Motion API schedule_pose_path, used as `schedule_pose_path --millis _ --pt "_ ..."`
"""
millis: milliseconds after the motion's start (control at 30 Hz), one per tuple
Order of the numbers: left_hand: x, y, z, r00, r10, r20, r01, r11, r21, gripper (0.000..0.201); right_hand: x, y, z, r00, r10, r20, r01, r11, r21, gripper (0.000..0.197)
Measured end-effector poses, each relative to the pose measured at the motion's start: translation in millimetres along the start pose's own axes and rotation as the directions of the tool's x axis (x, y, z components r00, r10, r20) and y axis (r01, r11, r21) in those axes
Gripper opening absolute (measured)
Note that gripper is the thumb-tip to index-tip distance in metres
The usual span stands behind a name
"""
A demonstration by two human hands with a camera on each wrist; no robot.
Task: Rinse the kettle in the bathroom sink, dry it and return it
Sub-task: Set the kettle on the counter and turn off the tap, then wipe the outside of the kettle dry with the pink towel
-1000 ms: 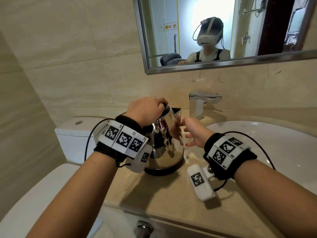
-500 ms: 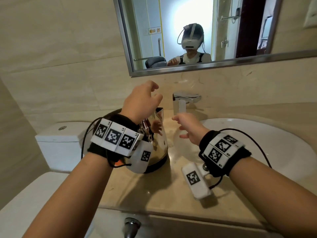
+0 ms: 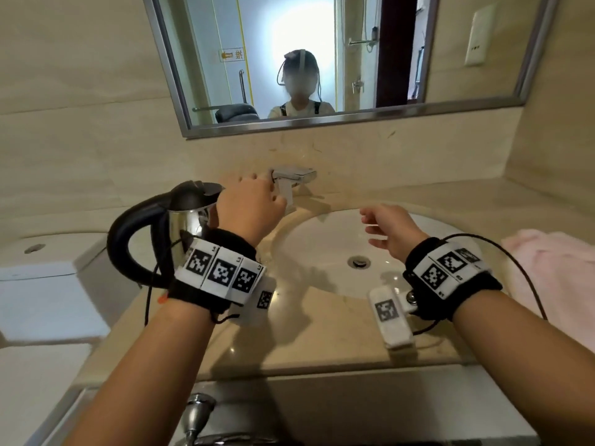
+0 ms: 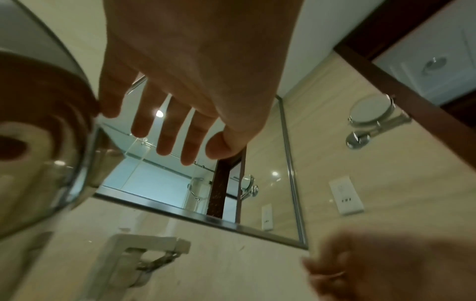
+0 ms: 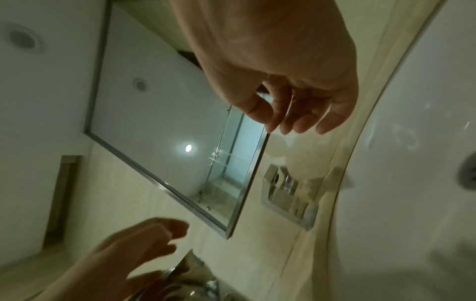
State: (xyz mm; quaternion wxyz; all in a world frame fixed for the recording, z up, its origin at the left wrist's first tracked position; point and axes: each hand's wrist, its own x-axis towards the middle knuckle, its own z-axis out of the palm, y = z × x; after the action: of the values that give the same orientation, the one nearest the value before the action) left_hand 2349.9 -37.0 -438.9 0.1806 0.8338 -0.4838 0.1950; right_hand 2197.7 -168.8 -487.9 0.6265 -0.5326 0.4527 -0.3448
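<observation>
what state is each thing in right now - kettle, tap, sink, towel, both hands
kettle: upright on the counter left of the basin, lid open, nobody holding it
tap: no water running that I can see
sink: basin looks empty, no water pooled
pink towel: lying on the counter right of the basin
left hand: open, reaching toward the tap
right hand: loosely curled over the basin, holding nothing

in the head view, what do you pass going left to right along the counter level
toilet tank → kettle → left hand → tap → right hand → pink towel
</observation>
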Motion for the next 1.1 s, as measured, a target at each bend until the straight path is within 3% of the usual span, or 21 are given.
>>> schedule_pose_path --millis 133,233,333,433,533,600,667,733,800,900,967,1033,1100 --pt "-11 -1 14 1.0 -0.026 -0.017 0.027 0.996 0.089 0.043 -10 11 -36 0.992 0.011 -0.128 -0.009 1.0 0.022 0.019" --pt "-20 2 23 0.998 -0.039 -0.039 0.041 0.998 0.055 0.045 -21 15 -61 0.978 0.011 -0.209 -0.019 0.999 -0.034 0.005" --pt "-29 3 28 0.999 -0.032 -0.01 0.031 0.999 -0.031 0.043 -30 23 -89 0.931 -0.103 -0.35 0.015 0.969 -0.246 0.031" --pt "-39 5 32 0.999 -0.018 0.038 0.02 0.997 -0.07 0.041 -37 31 -114 0.879 -0.19 -0.437 0.0 0.917 -0.399 0.043" --pt "-50 3 31 0.999 -0.028 0.041 0.031 0.997 -0.069 0.041 -49 38 -139 0.86 -0.164 -0.483 -0.167 0.804 -0.571 0.055" --pt "-56 -2 30 0.998 -0.036 0.049 0.039 0.998 -0.057 0.041 -60 49 -154 0.871 -0.131 -0.474 -0.263 0.69 -0.674 0.055" --pt "-58 -6 29 0.998 -0.04 0.055 0.043 0.998 -0.051 0.041 -63 63 -165 0.843 -0.13 -0.522 -0.369 0.567 -0.737 0.063" --pt "-59 -8 28 0.998 -0.041 0.055 0.044 0.998 -0.052 0.041 -65 67 -168 0.827 -0.218 -0.518 -0.352 0.517 -0.78 0.062" --pt "-58 -8 27 0.997 -0.046 0.067 0.049 0.998 -0.049 0.043 -63 64 -165 0.836 -0.297 -0.461 -0.259 0.527 -0.81 0.044" --pt "-57 -8 25 0.995 -0.05 0.081 0.054 0.997 -0.056 0.044 -65 66 -157 0.858 -0.264 -0.44 -0.243 0.546 -0.802 0.035" --pt "-58 -9 22 0.995 -0.047 0.087 0.054 0.995 -0.078 0.042 -67 69 -149 0.864 -0.214 -0.456 -0.226 0.645 -0.73 0.032" --pt "-58 -11 18 0.997 -0.037 0.066 0.046 0.99 -0.135 0.037 -71 64 -134 0.853 -0.23 -0.469 -0.14 0.765 -0.629 0.04" --pt "-57 -17 12 1.0 -0.024 0.018 0.027 0.974 -0.223 0.032 -73 54 -115 0.835 -0.304 -0.459 -0.013 0.822 -0.569 0.042"
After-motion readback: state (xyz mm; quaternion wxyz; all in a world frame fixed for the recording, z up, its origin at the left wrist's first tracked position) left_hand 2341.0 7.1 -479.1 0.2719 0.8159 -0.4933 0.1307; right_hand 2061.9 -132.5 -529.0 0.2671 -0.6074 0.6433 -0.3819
